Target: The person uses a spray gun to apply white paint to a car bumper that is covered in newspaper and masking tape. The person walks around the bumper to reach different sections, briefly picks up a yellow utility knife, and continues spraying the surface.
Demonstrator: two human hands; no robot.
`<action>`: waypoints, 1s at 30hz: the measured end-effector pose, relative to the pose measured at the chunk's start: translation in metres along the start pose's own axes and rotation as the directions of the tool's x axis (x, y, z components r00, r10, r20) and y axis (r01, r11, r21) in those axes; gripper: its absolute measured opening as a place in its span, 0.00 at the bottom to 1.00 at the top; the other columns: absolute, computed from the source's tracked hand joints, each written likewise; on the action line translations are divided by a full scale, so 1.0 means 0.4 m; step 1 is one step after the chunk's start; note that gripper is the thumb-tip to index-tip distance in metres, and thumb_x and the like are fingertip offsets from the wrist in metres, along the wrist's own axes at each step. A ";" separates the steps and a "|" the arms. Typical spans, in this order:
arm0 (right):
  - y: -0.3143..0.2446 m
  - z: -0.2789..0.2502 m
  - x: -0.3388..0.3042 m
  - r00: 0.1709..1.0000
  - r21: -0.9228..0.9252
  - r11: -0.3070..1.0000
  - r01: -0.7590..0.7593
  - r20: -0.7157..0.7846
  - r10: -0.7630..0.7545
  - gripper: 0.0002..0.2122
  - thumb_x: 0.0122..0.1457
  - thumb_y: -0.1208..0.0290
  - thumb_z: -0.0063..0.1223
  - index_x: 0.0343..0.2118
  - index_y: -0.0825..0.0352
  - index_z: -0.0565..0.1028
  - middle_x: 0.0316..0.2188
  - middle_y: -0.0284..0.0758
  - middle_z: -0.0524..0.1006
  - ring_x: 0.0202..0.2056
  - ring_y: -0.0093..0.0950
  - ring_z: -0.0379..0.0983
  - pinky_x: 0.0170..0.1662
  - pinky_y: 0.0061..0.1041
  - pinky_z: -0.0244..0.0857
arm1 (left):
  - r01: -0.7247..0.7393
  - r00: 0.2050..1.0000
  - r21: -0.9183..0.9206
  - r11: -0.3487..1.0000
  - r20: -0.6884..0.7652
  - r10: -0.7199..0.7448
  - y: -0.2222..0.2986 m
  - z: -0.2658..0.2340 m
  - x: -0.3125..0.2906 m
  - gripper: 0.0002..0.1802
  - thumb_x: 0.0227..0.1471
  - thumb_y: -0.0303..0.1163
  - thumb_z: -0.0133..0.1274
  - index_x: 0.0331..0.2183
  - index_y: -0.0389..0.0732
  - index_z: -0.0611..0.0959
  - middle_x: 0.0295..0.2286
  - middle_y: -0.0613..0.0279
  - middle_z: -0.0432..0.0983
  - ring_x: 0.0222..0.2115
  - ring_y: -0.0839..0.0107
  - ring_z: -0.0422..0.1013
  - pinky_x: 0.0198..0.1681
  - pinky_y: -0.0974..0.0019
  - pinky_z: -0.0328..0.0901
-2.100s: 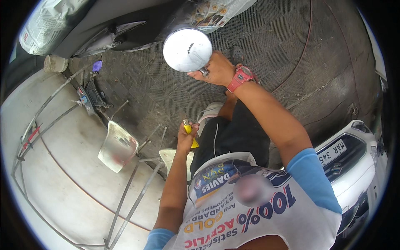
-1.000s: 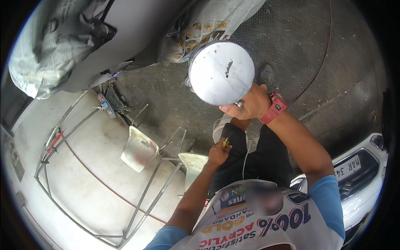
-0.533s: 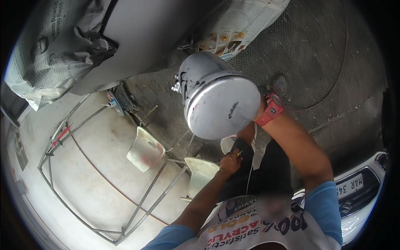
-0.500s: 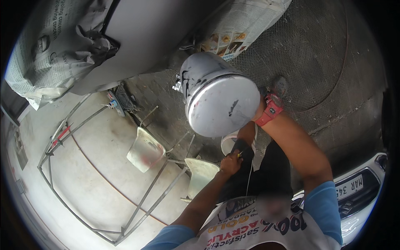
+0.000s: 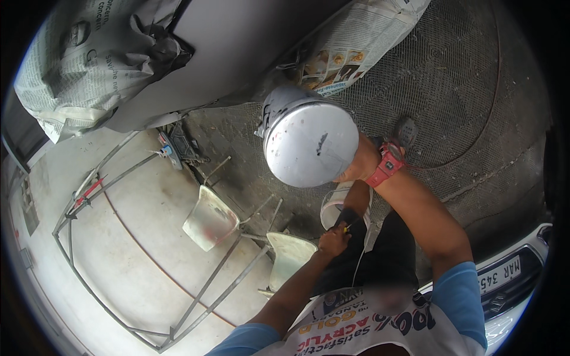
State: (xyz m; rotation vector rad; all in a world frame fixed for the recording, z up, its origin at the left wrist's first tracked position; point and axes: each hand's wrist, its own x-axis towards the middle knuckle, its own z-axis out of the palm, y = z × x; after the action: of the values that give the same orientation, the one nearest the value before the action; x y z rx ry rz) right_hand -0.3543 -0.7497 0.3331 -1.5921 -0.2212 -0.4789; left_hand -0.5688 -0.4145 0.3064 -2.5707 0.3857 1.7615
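My right hand (image 5: 363,161) is closed beneath a paint spray gun, its grip mostly hidden. The gun's grey paint cup (image 5: 312,144), topped by a round, stained lid, hides most of the gun. It is held close to a smooth grey car panel (image 5: 228,50), where a hazy blur shows near the cup. A red watch (image 5: 389,163) is on my right wrist. My left hand (image 5: 334,241) is closed low by my dark shorts, around a small thing with a yellow tip that I cannot make out. A white bucket (image 5: 333,207) stands just beyond it.
Newspaper masking (image 5: 89,71) covers the left of the panel, with more newspaper (image 5: 368,35) at its right. A metal-tube stand (image 5: 119,308) and pale chair seats (image 5: 211,218) are at left. A thin hose (image 5: 491,113) crosses the floor; a white car (image 5: 516,285) stands at lower right.
The spray gun and my right hand have shifted slightly left and up in view. The panel and newspaper appear further right as the view turns. My left hand stays closed.
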 end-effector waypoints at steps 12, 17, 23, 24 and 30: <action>-0.216 -0.026 0.081 0.972 -0.078 0.970 -0.229 0.027 0.231 0.18 0.61 0.56 0.63 0.44 0.67 0.81 0.33 0.42 0.83 0.33 0.43 0.82 0.38 0.37 0.76 | -0.017 0.989 -0.036 0.999 -0.146 0.011 -0.016 -0.002 -0.039 0.31 0.57 0.47 0.59 0.56 0.44 0.72 0.36 0.41 0.82 0.38 0.40 0.80 0.43 0.42 0.74; -0.310 0.028 0.120 0.952 -0.043 0.952 -0.304 -0.059 0.302 0.21 0.66 0.55 0.57 0.53 0.68 0.79 0.40 0.49 0.83 0.39 0.44 0.83 0.42 0.37 0.75 | -0.014 0.928 -0.102 0.995 -0.371 -0.024 -0.091 -0.127 -0.113 0.27 0.58 0.46 0.59 0.53 0.42 0.75 0.35 0.38 0.82 0.37 0.40 0.80 0.43 0.43 0.73; -0.439 0.109 0.164 0.857 0.018 0.866 -0.499 -0.134 0.497 0.23 0.69 0.55 0.51 0.60 0.66 0.75 0.43 0.52 0.83 0.43 0.44 0.83 0.46 0.34 0.74 | 0.153 0.875 -0.307 0.939 -0.400 -0.273 -0.303 -0.283 -0.188 0.33 0.58 0.52 0.59 0.55 0.38 0.75 0.40 0.34 0.81 0.44 0.36 0.77 0.48 0.43 0.71; -0.456 0.120 0.172 0.830 -0.001 0.841 -0.541 -0.157 0.535 0.24 0.71 0.54 0.49 0.62 0.64 0.74 0.37 0.48 0.84 0.39 0.35 0.84 0.45 0.30 0.73 | 0.150 0.877 -0.323 0.934 -0.393 -0.277 -0.350 -0.299 -0.180 0.35 0.58 0.53 0.59 0.56 0.37 0.74 0.41 0.33 0.81 0.46 0.36 0.77 0.49 0.43 0.71; -0.548 0.250 0.233 0.589 0.040 0.668 -0.743 -0.434 0.682 0.25 0.72 0.50 0.44 0.56 0.69 0.78 0.27 0.34 0.81 0.29 0.20 0.77 0.34 0.24 0.71 | 0.188 0.905 -0.367 0.911 -0.295 -0.305 -0.637 -0.364 -0.177 0.42 0.58 0.56 0.57 0.61 0.34 0.71 0.50 0.32 0.76 0.53 0.37 0.72 0.57 0.45 0.67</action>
State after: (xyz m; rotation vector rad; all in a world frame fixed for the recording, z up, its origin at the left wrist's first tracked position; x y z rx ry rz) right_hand -0.3468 -0.6456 0.5694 -1.5242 0.8021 -0.1748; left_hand -0.4076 -0.1735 0.3907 -2.9989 -0.2682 1.3839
